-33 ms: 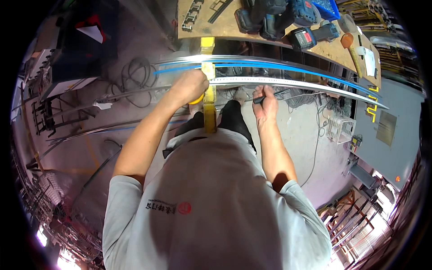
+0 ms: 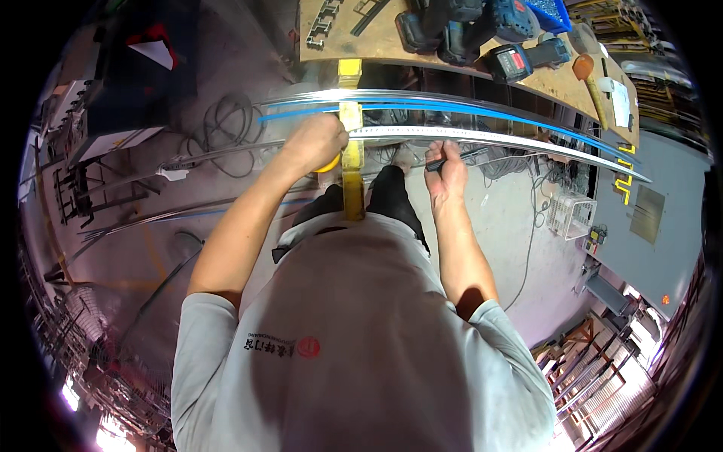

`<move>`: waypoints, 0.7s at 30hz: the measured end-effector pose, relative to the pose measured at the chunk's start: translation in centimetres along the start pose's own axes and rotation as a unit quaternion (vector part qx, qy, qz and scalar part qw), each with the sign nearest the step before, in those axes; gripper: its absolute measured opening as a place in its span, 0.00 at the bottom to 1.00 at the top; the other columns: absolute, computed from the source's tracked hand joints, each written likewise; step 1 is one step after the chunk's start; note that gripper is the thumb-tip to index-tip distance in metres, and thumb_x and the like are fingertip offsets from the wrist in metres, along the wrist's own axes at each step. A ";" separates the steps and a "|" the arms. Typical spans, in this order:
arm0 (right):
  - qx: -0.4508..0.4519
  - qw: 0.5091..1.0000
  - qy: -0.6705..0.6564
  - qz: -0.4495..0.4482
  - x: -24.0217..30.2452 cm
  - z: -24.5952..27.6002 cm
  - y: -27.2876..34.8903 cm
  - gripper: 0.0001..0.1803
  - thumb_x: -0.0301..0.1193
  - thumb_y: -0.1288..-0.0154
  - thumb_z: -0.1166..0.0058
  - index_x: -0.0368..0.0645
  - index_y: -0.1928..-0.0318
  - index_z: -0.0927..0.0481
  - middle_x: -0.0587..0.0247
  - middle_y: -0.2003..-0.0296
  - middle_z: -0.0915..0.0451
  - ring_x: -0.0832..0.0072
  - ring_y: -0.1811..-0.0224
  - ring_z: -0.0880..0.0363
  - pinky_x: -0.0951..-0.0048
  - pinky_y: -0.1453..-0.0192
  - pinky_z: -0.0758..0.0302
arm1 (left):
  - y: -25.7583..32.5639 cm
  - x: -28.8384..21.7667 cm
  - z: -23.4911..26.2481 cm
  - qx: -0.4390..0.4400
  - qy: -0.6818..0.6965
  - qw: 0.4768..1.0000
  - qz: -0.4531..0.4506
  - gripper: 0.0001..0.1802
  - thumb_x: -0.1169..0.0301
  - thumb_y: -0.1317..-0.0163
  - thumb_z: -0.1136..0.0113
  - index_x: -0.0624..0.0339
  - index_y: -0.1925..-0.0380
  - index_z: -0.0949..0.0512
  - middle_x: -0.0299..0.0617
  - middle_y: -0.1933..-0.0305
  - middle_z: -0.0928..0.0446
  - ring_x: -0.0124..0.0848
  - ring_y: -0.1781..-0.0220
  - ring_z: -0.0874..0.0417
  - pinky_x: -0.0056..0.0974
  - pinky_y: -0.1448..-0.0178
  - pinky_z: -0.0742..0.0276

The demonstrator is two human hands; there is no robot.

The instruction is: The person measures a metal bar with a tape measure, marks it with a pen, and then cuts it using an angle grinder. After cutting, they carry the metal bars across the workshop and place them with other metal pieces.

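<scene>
My left hand (image 2: 313,143) is closed at the yellow support bar (image 2: 352,184), around what looks like a tape measure (image 2: 330,164); only a curved yellow edge shows below the fingers. From that hand a pale marked strip, apparently the tape's blade, runs right along a long silvery metal profile (image 2: 572,153). Just below the profile, my right hand (image 2: 452,177) has its fingers curled around a small black object (image 2: 434,165), whose kind I cannot make out. Beyond both hands, blue-edged metal strips (image 2: 482,111) lie across the same bar.
A wooden workbench (image 2: 376,49) ahead carries cordless power tools (image 2: 508,63), a mallet (image 2: 584,69) and a blue bin (image 2: 552,15). A coiled cable (image 2: 230,135) lies on the floor at left. To the right are a white crate (image 2: 570,216) and a grey cabinet (image 2: 670,196).
</scene>
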State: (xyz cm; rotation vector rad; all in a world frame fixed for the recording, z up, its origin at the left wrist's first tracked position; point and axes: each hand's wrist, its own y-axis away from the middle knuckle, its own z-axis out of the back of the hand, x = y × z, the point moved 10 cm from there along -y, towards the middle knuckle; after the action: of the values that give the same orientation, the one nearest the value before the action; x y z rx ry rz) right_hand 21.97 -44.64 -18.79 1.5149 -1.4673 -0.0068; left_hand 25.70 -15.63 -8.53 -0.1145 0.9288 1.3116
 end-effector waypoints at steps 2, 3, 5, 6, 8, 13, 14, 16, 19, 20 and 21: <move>-0.004 1.000 -0.013 -0.005 -0.1 0.4 -0.4 0.01 0.24 0.29 0.50 0.42 0.61 0.26 0.60 0.68 0.21 0.69 0.66 0.21 0.71 0.61 0.23 | 2.2 1.5 1.6 -0.032 -0.028 0.999 0.016 0.14 0.66 0.38 0.45 0.67 0.75 0.20 0.60 0.71 0.21 0.55 0.64 0.19 0.52 0.58 0.25; -0.006 1.000 -0.008 -0.005 -0.2 0.3 -0.3 0.01 0.24 0.29 0.50 0.41 0.61 0.26 0.59 0.69 0.21 0.69 0.67 0.22 0.71 0.62 0.23 | 3.6 2.1 2.6 -0.048 -0.051 0.997 0.028 0.14 0.66 0.38 0.45 0.66 0.74 0.20 0.59 0.71 0.22 0.55 0.64 0.19 0.53 0.58 0.25; -0.024 1.000 -0.007 0.014 0.1 0.1 -0.2 0.01 0.21 0.29 0.52 0.36 0.61 0.28 0.52 0.67 0.23 0.71 0.70 0.27 0.74 0.65 0.27 | 5.2 3.4 3.8 -0.104 -0.142 0.984 0.010 0.10 0.68 0.37 0.44 0.64 0.71 0.22 0.56 0.71 0.22 0.55 0.65 0.20 0.55 0.60 0.26; -0.023 1.000 -0.002 0.013 0.2 0.0 -0.1 0.01 0.21 0.29 0.52 0.36 0.61 0.28 0.52 0.67 0.23 0.71 0.70 0.26 0.75 0.65 0.27 | 5.9 3.7 3.9 -0.134 -0.139 0.981 -0.010 0.09 0.68 0.37 0.44 0.63 0.70 0.23 0.56 0.71 0.22 0.55 0.65 0.20 0.55 0.60 0.26; -0.042 0.999 0.009 0.011 0.2 0.1 0.1 0.01 0.22 0.30 0.52 0.36 0.61 0.27 0.54 0.67 0.23 0.71 0.69 0.26 0.73 0.64 0.26 | 7.2 3.5 4.3 -0.196 -0.131 0.970 -0.052 0.06 0.70 0.37 0.44 0.62 0.68 0.24 0.55 0.71 0.22 0.56 0.65 0.20 0.56 0.61 0.26; -0.052 0.998 0.011 0.016 0.7 0.1 0.0 0.02 0.22 0.29 0.52 0.38 0.61 0.27 0.56 0.68 0.23 0.71 0.69 0.27 0.74 0.65 0.27 | 8.2 7.2 4.1 -0.211 -0.148 0.966 0.001 0.05 0.71 0.37 0.44 0.61 0.66 0.25 0.55 0.66 0.23 0.57 0.65 0.21 0.55 0.62 0.25; -0.053 0.998 0.012 0.015 0.9 0.4 0.1 0.02 0.23 0.29 0.52 0.38 0.62 0.27 0.57 0.68 0.23 0.72 0.69 0.27 0.74 0.65 0.28 | 8.2 7.1 4.3 -0.209 -0.141 0.968 -0.009 0.05 0.71 0.37 0.44 0.61 0.66 0.25 0.55 0.65 0.22 0.57 0.65 0.21 0.55 0.62 0.25; 0.047 0.999 -0.012 -0.005 -0.4 1.4 -0.6 0.04 0.24 0.29 0.51 0.39 0.64 0.27 0.58 0.68 0.23 0.73 0.69 0.27 0.75 0.65 0.28 | 8.3 5.8 4.8 -0.208 -0.124 0.969 -0.041 0.05 0.71 0.38 0.43 0.61 0.66 0.25 0.55 0.64 0.22 0.57 0.65 0.21 0.56 0.62 0.26; -0.112 0.978 0.168 0.058 2.9 -0.2 2.5 0.09 0.29 0.30 0.47 0.39 0.67 0.27 0.61 0.75 0.23 0.76 0.75 0.26 0.74 0.73 0.30 | 9.0 6.2 5.0 -0.198 -0.107 0.973 -0.051 0.07 0.69 0.37 0.46 0.61 0.66 0.24 0.55 0.63 0.21 0.56 0.64 0.20 0.56 0.61 0.26; -0.133 0.962 0.221 0.085 4.3 0.4 2.8 0.08 0.29 0.29 0.50 0.36 0.65 0.26 0.59 0.76 0.22 0.75 0.79 0.27 0.72 0.76 0.28 | 9.2 5.3 5.4 -0.165 -0.108 0.979 -0.060 0.06 0.70 0.38 0.45 0.62 0.68 0.24 0.55 0.65 0.21 0.57 0.65 0.21 0.56 0.62 0.27; -0.144 0.957 0.216 0.126 5.7 -1.2 4.7 0.09 0.29 0.29 0.49 0.36 0.65 0.25 0.59 0.76 0.22 0.74 0.80 0.27 0.72 0.76 0.29 | 9.6 4.1 5.7 -0.137 -0.121 0.978 -0.097 0.08 0.70 0.38 0.45 0.64 0.71 0.25 0.57 0.69 0.23 0.57 0.66 0.22 0.56 0.63 0.29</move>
State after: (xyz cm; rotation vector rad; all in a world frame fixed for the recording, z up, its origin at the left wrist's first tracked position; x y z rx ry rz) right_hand 20.67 -47.21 -11.93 1.0077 -1.2304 0.2384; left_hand 20.30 -6.40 -3.42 -0.2480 0.5142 1.2343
